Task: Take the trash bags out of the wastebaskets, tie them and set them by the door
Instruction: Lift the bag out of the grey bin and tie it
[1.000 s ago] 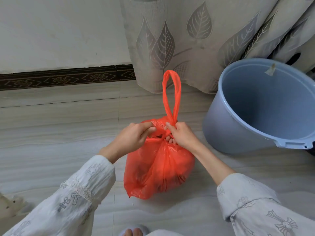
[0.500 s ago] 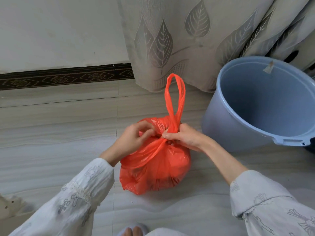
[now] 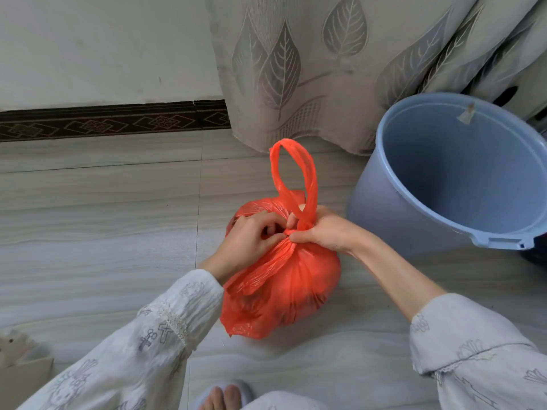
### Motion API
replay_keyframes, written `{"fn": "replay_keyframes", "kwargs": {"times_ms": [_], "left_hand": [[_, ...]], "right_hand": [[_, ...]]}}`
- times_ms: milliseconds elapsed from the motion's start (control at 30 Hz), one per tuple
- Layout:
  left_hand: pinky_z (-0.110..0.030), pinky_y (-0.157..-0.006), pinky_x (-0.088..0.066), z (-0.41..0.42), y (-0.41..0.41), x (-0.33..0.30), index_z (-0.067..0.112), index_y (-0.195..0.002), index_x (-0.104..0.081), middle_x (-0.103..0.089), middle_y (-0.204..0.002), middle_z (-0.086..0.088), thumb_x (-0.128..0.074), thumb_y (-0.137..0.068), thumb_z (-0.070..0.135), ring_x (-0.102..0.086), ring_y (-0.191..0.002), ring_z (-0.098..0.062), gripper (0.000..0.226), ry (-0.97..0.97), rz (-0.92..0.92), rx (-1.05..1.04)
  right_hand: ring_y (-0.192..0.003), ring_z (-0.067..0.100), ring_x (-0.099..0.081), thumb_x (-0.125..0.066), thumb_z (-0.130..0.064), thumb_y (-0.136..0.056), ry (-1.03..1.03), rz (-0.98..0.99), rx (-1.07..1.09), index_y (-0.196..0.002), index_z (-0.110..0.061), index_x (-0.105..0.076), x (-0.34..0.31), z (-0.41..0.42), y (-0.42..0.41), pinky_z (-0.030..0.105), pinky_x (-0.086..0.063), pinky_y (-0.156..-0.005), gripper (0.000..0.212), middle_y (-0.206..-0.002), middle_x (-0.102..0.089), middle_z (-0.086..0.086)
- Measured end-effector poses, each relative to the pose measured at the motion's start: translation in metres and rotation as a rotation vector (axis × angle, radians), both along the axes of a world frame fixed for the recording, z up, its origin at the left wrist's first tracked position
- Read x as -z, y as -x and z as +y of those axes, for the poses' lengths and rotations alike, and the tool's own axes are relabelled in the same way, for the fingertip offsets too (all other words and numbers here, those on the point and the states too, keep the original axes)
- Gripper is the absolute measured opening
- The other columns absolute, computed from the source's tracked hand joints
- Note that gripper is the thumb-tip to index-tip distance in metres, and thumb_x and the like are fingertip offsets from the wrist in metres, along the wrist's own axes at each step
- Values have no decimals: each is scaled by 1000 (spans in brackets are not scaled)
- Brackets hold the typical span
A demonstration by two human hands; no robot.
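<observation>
A full orange-red trash bag (image 3: 293,285) sits on the tiled floor in the middle of the view. Its gathered neck is pinched between both hands, and one handle stands up from it as a tall loop (image 3: 296,173). My left hand (image 3: 248,241) grips the twisted plastic on the left of the neck. My right hand (image 3: 328,232) clamps the neck at the base of the loop. The bag's contents are hidden. To the right stands a pale blue wastebasket (image 3: 384,214) with no bag inside it.
A grey leaf-patterned curtain (image 3: 310,69) hangs to the floor behind the bag and wastebasket. A white wall with a dark patterned skirting (image 3: 112,121) runs along the back left. A cardboard piece (image 3: 20,371) lies at the bottom left. My slippered foot (image 3: 225,395) shows at the bottom edge.
Both hands have drawn closer together on the bag's neck and pulled it tighter. The upright loop has become shorter and rounder. The view has shifted slightly.
</observation>
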State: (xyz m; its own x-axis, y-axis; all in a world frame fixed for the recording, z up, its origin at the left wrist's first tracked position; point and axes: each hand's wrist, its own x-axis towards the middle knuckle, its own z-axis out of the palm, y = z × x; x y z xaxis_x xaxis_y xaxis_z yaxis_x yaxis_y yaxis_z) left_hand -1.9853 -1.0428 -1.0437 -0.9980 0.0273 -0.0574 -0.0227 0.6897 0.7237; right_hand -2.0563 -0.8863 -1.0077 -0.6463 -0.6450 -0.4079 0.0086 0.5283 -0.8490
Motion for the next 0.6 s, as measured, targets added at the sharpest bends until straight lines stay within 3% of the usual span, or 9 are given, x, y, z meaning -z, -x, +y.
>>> {"fn": "replay_keyframes", "kwargs": {"times_ms": [167,267,333,400,500,600], "left_hand": [[-36,-67,-42,5,-2,0,42,-80,-54,-43,-62,13,-47,-78,43,-45,-61,-1,7,29,17,4],[-42,-68,-46,6,-2,1,33,-73,-52,-53,-70,10,-46,-78,50,-52,-68,-11,18,-51,1,0],[-43,-71,-46,7,-1,4,27,-73,-55,-52,-73,11,-47,-76,53,-50,-71,-9,27,-48,-4,-35],[-46,-74,-46,6,1,6,30,-71,-52,-51,-72,13,-49,-75,44,-48,-71,-7,15,-37,7,-60],[-34,-70,-44,6,0,0,34,-66,-51,-53,-69,11,-48,-71,46,-50,-69,-11,13,-95,-12,-70],[-22,-63,-40,6,-3,-4,27,-67,-58,-56,-70,11,-49,-67,47,-53,-67,-3,22,-153,-19,-94]], "right_hand": [[-62,-6,-52,-67,1,-72,-36,83,-7,-65,-25,-55,0,0,-5,12,-39,-62,30,-69,-56,-13],[-81,13,-55,-61,-8,-78,-178,399,-93,-79,-20,-57,3,-3,-6,21,-35,-69,13,-84,-62,-3],[-92,21,-55,-54,-10,-81,-218,517,-76,-85,-19,-54,9,-3,-8,33,-41,-82,10,-89,-57,0],[-98,26,-53,-52,-15,-83,-266,600,-41,-90,-17,-54,14,-3,-11,42,-43,-86,7,-94,-56,4],[-93,30,-57,-54,-8,-80,-224,618,97,-90,-10,-61,18,-5,-13,33,-40,-78,13,-94,-65,11],[-81,14,-59,-59,-4,-73,-114,404,325,-78,-17,-69,18,-12,-14,20,-39,-72,18,-83,-69,-1]]}}
